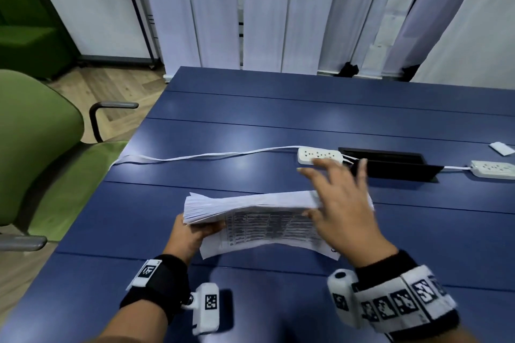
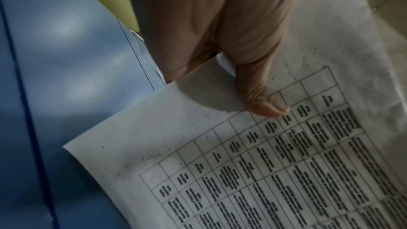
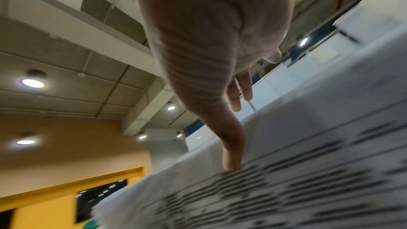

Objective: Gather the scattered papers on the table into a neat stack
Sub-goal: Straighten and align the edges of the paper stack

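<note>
A thick stack of white papers [image 1: 250, 205] stands tilted on its long edge on the blue table [image 1: 278, 108], its printed table sheet [image 1: 273, 228] facing me. My left hand [image 1: 195, 231] grips the stack's left end, and in the left wrist view its thumb [image 2: 264, 105] presses on the printed sheet [image 2: 264, 171]. My right hand [image 1: 342, 203] hovers over the stack's right end with its fingers spread and straight. In the right wrist view its thumb [image 3: 231, 159] touches the printed face [image 3: 308, 180]. The far side of the stack is hidden.
A white power strip [image 1: 320, 156] lies just beyond my right hand, its cord [image 1: 195, 157] running left off the table. A black cable hatch [image 1: 390, 164], a second power strip [image 1: 493, 168] and a small white slip [image 1: 501, 147] are at the right. A green chair [image 1: 36, 147] stands left.
</note>
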